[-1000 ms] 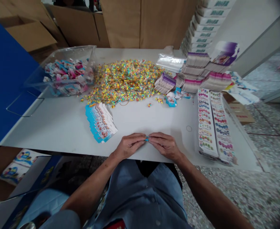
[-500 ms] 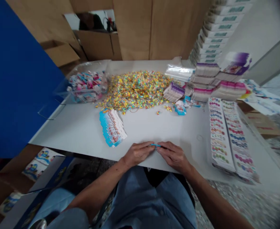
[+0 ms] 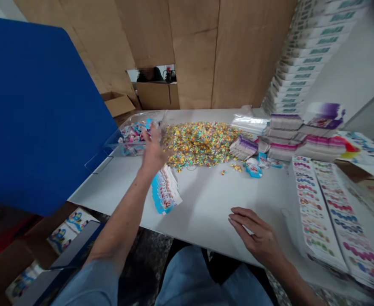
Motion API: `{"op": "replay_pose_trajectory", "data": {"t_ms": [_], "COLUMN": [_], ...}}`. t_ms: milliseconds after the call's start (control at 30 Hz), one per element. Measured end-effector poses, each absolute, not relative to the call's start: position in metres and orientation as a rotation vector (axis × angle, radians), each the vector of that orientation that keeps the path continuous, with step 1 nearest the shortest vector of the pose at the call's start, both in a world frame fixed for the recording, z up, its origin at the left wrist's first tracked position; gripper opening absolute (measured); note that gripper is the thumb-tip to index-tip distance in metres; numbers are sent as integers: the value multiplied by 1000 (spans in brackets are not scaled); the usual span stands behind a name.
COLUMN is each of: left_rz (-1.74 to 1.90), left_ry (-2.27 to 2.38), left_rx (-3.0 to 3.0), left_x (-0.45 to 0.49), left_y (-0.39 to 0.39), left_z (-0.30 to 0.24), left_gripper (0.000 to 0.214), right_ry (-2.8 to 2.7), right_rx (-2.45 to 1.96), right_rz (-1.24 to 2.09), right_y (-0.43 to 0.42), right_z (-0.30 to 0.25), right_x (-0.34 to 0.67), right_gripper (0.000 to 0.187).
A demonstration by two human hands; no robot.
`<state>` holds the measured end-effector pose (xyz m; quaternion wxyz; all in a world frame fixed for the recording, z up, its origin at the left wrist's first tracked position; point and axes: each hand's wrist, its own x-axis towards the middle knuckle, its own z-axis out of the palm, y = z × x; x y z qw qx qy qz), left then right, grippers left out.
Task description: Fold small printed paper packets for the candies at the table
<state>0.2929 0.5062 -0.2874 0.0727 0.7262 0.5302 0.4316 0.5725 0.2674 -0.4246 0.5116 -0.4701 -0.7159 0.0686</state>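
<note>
The left hand (image 3: 153, 151) is hovering, slightly blurred, over the near corner of the clear plastic bin (image 3: 112, 144) of wrapped packets (image 3: 132, 134) on the left of the heap of multicoloured foil pieces (image 3: 199, 144); its fingers are raised and parted, and I cannot tell whether it has hold of anything. The right hand (image 3: 259, 233) is resting open and empty on the white table (image 3: 206, 212) well in front of the heap, fingers loosely curved, while a fanned stack of blue-edged printed cards (image 3: 165, 190) is lying just in front of the heap's left end.
</note>
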Motion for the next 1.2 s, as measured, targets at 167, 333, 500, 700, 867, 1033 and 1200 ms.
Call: {"op": "replay_pose_trajectory", "data": {"t_ms": [167, 333, 500, 700, 867, 1033, 1200], "left_rz": [958, 853, 829, 822, 813, 830, 1069], "left_ry": [1303, 1022, 959, 1027, 1030, 1070, 795], "left_rx": [2334, 2017, 1908, 1877, 1844, 1800, 2022], "left_x": [349, 398, 415, 415, 417, 416, 443], "left_y": [461, 419, 411, 407, 407, 402, 371], "left_z": [-337, -418, -449, -448, -447, -439, -370], "left_gripper": [71, 51, 40, 34, 33, 37, 60], "right_ry": [-1770, -1831, -1542, -1566, -1336, -1227, -1042], "right_rx": [-1153, -1348, -1742, -1864, -1836, -1701, -1421], "right_rz": [142, 41, -52, 351, 221, -82, 24], "right_y": [251, 237, 239, 246, 248, 237, 222], "right_z": [-402, -368, -367, -408, -423, -384, -316], "right_x": [579, 650, 802, 896, 888, 867, 795], "right_gripper": [30, 27, 38, 54, 38, 28, 16]}}
